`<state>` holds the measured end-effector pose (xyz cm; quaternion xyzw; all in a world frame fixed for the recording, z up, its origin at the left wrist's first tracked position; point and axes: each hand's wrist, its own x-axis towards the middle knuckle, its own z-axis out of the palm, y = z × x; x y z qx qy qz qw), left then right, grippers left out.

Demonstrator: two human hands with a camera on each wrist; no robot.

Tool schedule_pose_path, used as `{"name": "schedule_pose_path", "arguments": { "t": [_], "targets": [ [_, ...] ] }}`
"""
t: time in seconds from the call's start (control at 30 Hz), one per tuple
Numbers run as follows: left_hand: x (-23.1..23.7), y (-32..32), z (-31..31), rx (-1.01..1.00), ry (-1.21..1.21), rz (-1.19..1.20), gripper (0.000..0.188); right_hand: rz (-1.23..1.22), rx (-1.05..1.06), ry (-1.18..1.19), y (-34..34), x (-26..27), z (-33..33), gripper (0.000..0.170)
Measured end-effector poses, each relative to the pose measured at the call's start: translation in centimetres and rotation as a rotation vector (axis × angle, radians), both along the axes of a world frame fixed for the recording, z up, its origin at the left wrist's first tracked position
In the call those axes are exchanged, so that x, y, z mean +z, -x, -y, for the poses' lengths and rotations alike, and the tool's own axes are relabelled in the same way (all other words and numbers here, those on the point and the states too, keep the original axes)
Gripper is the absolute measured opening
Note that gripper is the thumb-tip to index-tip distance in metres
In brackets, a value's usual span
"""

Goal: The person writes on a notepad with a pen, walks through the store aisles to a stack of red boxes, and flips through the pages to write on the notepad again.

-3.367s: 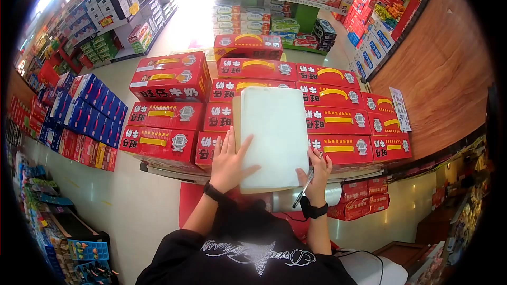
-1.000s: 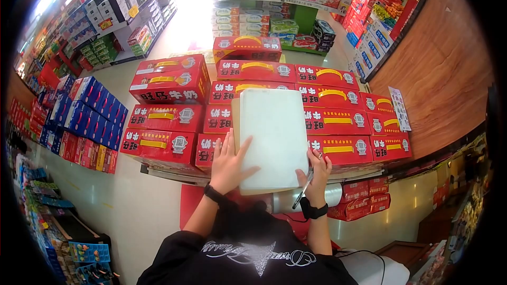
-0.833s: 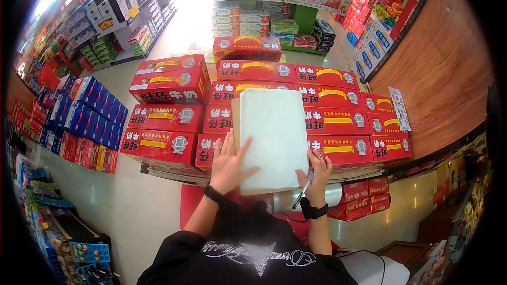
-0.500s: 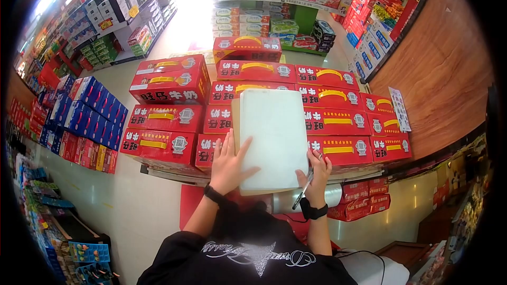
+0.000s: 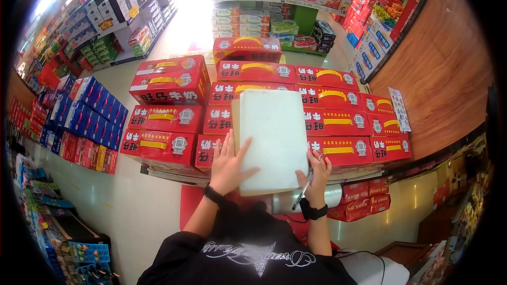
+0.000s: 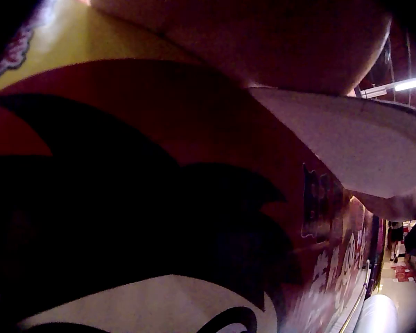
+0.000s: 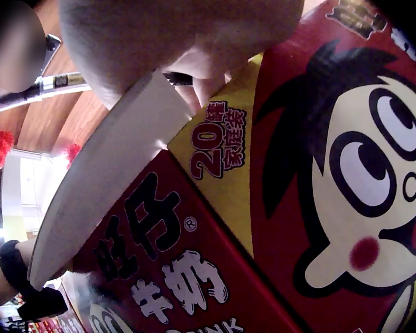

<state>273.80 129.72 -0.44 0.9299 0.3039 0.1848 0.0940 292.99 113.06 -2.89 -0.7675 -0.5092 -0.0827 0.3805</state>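
Observation:
A notebook (image 5: pixel 272 132) with a blank white page up lies on the red milk cartons, a tan layer showing along its left edge. My left hand (image 5: pixel 228 164) rests on its lower left side, fingers straight, thumb and index finger on the page. At the lower right edge, my right hand (image 5: pixel 316 179) holds a pen (image 5: pixel 302 191) slanting down toward the wrist, its thumb touching the page. The notebook's pale edge (image 7: pixel 104 180) shows beneath the right hand in the right wrist view. In the left wrist view the notebook's pale underside (image 6: pixel 347 139) shows beside a dark carton face.
Red milk cartons (image 5: pixel 338 150) with yellow handles are stacked in rows around the notebook. A wooden panel (image 5: pixel 438 84) stands at the right, with a printed sheet (image 5: pixel 400 109) beside the cartons. Blue boxes (image 5: pixel 95 111) are piled at the left. Behind are shop shelves (image 5: pixel 253 21).

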Motion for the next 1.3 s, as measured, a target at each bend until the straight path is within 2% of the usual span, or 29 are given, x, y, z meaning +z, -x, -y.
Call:
{"name": "schedule_pose_path", "arguments": {
  "t": [0.57, 0.77, 0.97, 1.07, 1.17, 1.2, 1.27, 1.3],
  "targets": [
    [0.3, 0.0, 0.0, 0.005, 0.006, 0.019, 0.077, -0.064, -0.017, -0.019, 0.1, 0.3, 0.0, 0.055],
    [0.4, 0.0, 0.0, -0.008, 0.049, 0.039, 0.076, -0.038, -0.007, 0.073, -0.1, 0.5, 0.0, 0.059],
    [0.7, 0.7, -0.5, -0.121, 0.143, 0.105, 0.074, -0.122, 0.047, 0.104, -0.5, 1.5, 0.5, 0.056],
    [1.8, 1.4, -0.8, -0.232, 0.353, 0.223, 0.071, -0.185, 0.087, 0.096, -0.4, 1.9, 0.8, 0.053],
    [2.4, 1.5, -0.4, -0.326, 0.74, 0.477, 0.072, -0.573, 0.047, 0.034, 0.7, 1.0, 1.7, 0.049],
    [2.3, 1.5, -0.3, -0.326, 0.798, 0.508, 0.073, -0.742, 0.158, -0.067, 1.0, 1.1, 1.9, 0.049],
    [2.0, 1.8, 0.2, -0.322, 0.92, 0.568, 0.075, -0.841, 0.223, -0.176, 1.6, 1.8, 2.2, 0.056],
    [2.1, 1.7, 0.7, -0.333, 0.994, 0.688, 0.076, -0.89, 0.256, -0.23, 1.9, 2.2, 2.4, 0.06]
  ]
}}
